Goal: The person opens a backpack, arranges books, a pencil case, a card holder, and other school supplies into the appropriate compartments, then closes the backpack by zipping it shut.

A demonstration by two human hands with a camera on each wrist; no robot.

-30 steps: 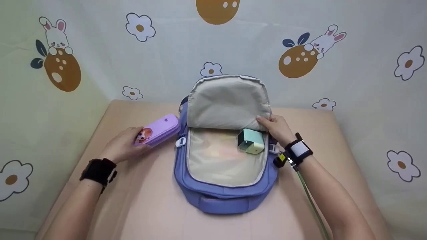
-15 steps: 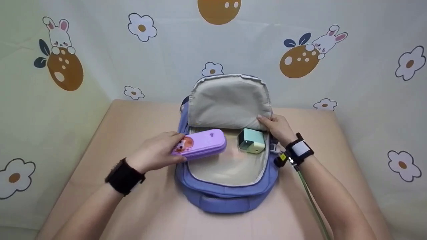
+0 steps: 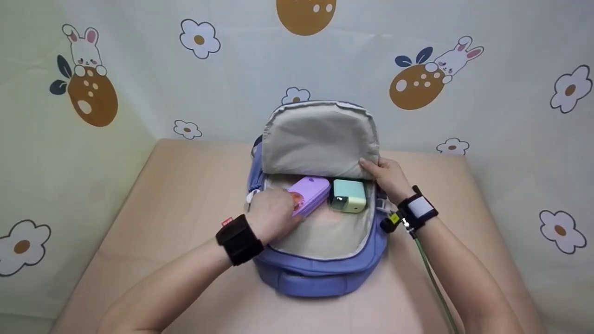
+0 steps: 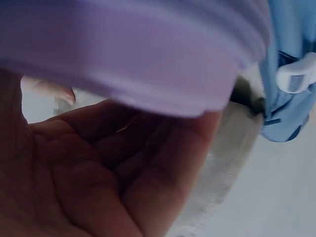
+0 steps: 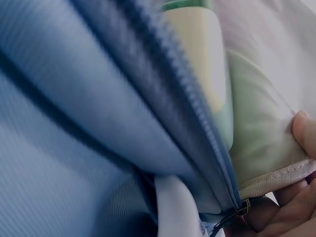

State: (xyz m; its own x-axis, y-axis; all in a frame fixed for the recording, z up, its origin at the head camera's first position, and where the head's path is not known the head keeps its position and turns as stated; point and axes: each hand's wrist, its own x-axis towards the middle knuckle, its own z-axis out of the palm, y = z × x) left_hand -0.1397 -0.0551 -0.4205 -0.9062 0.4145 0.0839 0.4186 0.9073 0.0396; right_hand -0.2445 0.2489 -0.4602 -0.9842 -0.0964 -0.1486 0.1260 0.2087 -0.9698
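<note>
A blue backpack lies unzipped on the bed-like surface, its grey-lined front flap folded back. My left hand grips a purple pencil case with a cartoon picture on its lid, held over the bag's opening at the left. In the left wrist view the fingers bend up against the pencil case. A mint-green and cream box-shaped item sits inside the bag at the right. My right hand pinches the flap's right edge, thumb on the lining.
The backpack rests on a peach-coloured padded surface. Behind and at the sides hang pale curtains printed with rabbits and flowers. A green cable runs down from the right wrist strap. A white side buckle shows by the zip.
My left hand has carried the purple pencil case rightward from beside the backpack to inside its opening, turning it on the way. The right hand keeps its hold on the flap, raised slightly.
</note>
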